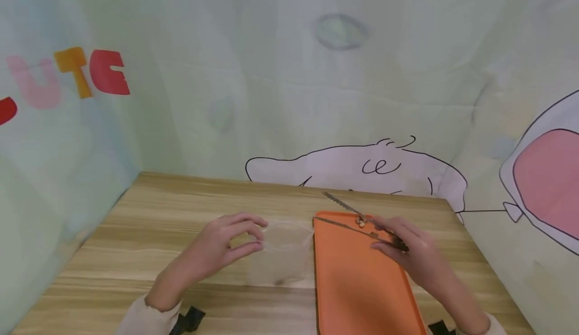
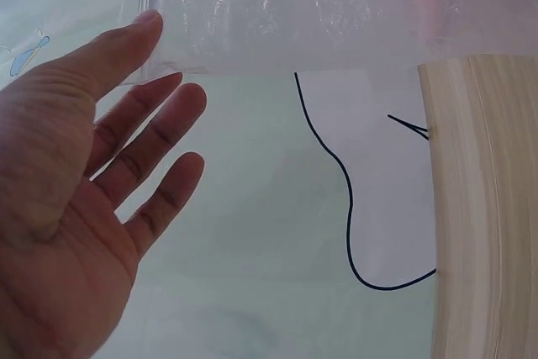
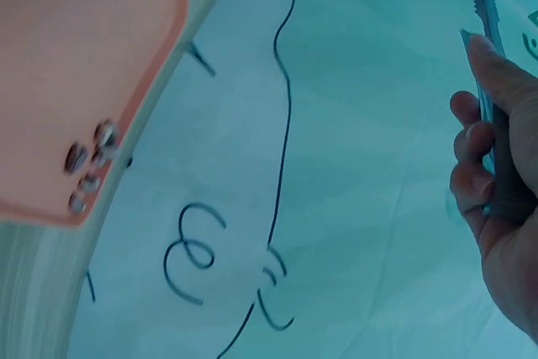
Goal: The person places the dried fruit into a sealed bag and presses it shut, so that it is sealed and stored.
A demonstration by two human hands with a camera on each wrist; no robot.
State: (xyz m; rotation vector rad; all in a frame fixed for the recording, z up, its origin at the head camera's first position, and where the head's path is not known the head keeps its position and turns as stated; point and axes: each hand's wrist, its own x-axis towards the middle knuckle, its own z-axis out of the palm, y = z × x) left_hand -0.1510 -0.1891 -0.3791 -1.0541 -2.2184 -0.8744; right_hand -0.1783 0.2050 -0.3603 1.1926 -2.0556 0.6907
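Two hands are working apart: my right hand (image 1: 409, 249) is gripping grey metal tongs with scalloped arms (image 3: 508, 170), and those arms are standing spread with nothing visibly pinched at their tips. My left hand (image 1: 221, 239) is curving loosely, thumb and fingers apart, at the left edge of a clear plastic bag with an oval mouth (image 1: 277, 264); whether any hidden finger is pinching the film I cannot tell.

Outward from my right hand, the tongs' long axis is running leftward and away from me, crossing the far end of a flat orange rectangular tray (image 1: 357, 290). Small brown-and-whitish pieces (image 1: 361, 222) are lying clustered in the tray's far right corner, and in the head view they are showing between the spread arms, nearer my fingers than the tips. So my right hand is being the nearer one, and I am judging that the tips are overshooting the pieces, which would be calling for a draw back to the right.

The bag is sitting between my left hand and the tray, its right top corner just beside the tray's left rim. Under everything, a wood-grained counter (image 1: 167, 214) is stretching back toward a pale green printed cloth (image 1: 181, 74).
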